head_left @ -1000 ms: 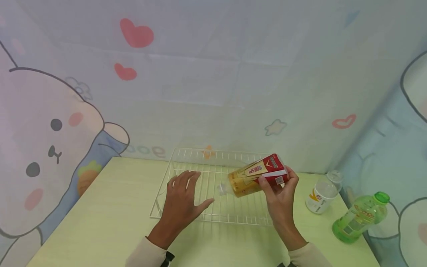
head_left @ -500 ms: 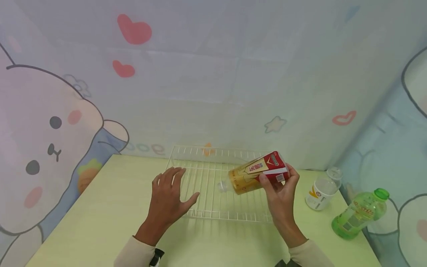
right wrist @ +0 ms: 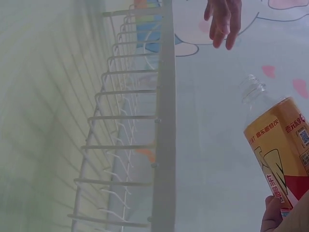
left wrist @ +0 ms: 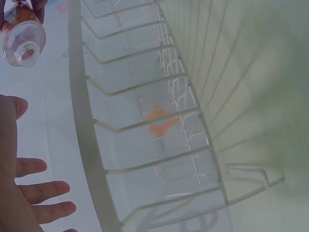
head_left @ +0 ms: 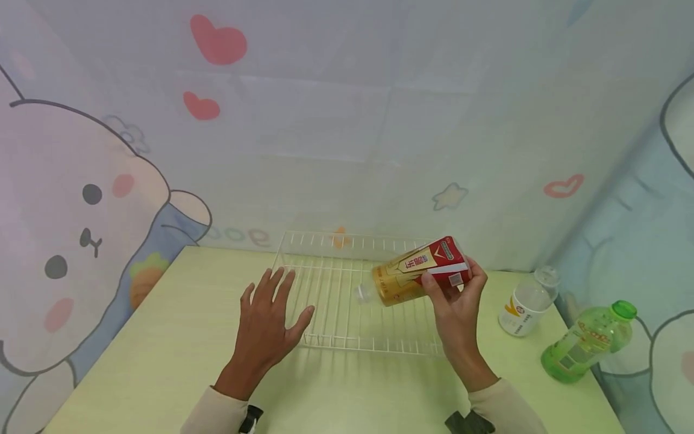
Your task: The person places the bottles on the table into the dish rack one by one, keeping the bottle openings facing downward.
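My right hand (head_left: pixel 458 316) grips a clear plastic bottle (head_left: pixel 420 271) with a gold and red label by its base end. The bottle lies tilted in the air, its uncapped neck (left wrist: pixel 28 54) pointing left, over a white wire rack (head_left: pixel 347 348). In the right wrist view the bottle (right wrist: pixel 277 145) shows above the rack's edge, with the thumb on its label. My left hand (head_left: pixel 265 328) is spread with fingers apart over the rack's left side, holding nothing. The left wrist view shows its fingers (left wrist: pixel 46 193) beside the rack's rail.
On the table (head_left: pixel 179 337) to the right stand a clear bottle (head_left: pixel 526 304) with a white label and a green bottle (head_left: pixel 588 343) with a green cap. A printed cloth (head_left: pixel 347 120) hangs behind and at both sides. The rack stands near the back cloth.
My left hand has moved left, away from the bottle's neck, and its fingers have spread. My right hand keeps the bottle in nearly the same place. The head view has shifted slightly.
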The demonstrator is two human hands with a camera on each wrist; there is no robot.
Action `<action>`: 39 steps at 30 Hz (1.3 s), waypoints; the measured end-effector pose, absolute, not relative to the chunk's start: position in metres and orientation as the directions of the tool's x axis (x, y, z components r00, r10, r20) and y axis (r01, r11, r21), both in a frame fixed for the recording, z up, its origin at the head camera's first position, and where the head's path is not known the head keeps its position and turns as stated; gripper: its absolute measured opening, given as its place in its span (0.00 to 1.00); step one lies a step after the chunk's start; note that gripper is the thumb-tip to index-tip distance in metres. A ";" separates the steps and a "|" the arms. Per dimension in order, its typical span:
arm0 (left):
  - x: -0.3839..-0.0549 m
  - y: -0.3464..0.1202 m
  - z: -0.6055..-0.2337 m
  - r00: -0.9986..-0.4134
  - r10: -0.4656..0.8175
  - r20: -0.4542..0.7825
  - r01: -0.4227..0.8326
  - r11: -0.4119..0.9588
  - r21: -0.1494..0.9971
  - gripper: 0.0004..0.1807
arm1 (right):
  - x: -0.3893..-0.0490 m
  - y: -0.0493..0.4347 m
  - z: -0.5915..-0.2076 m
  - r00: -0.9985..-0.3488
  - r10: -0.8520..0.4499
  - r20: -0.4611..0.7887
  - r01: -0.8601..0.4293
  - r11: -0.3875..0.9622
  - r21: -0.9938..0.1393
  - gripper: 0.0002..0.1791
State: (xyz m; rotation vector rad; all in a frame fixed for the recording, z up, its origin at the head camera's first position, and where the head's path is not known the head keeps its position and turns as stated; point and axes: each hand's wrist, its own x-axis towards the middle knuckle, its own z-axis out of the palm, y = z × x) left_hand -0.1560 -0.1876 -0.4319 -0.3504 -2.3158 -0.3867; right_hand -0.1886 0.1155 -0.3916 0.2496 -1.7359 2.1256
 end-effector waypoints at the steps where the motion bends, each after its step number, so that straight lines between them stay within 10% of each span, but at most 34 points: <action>1: -0.155 -0.188 -0.432 -0.690 0.131 0.712 0.357 0.917 0.177 0.36 | -0.190 0.115 -0.391 -0.909 0.175 0.377 -0.405 -0.165 -0.899 0.37; 39: -0.129 -0.224 -0.475 -0.897 -0.012 0.441 0.097 0.970 0.222 0.49 | -0.199 0.112 -0.385 -0.919 0.148 0.365 -0.384 -0.128 -0.914 0.38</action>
